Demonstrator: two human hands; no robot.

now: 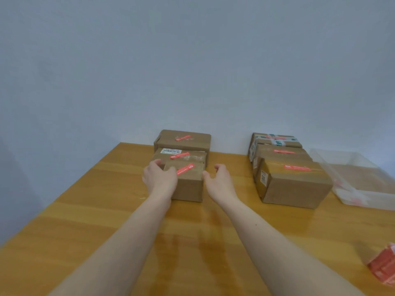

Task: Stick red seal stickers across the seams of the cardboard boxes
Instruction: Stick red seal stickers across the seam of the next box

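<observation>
Two rows of brown cardboard boxes stand on the wooden bench (85,210), each row running back toward the pale wall. In the left row the nearest box (188,182) is small and plain, with a red seal sticker (185,168) lying slantwise across its top; white lettering on the sticker is too blurred to read. The left hand (159,176) rests against this box's left side, thumb up over the top edge and fingers curled round the corner, gripping it. The right hand (220,178) hovers just beside the box's right edge with fingers loosely curved and holding nothing; whether a fingertip touches the cardboard cannot be told. Behind it sit a middle box (181,155) with a white barcode label and a red sticker, then a far box (183,141) with a red sticker on top. The right row holds three larger boxes, the front one (295,184) bearing a long red sticker along its top seam. A clear plastic tray (363,189) lies at the right, and a stack of red stickers (383,265) sits at the bench's near right edge.
</observation>
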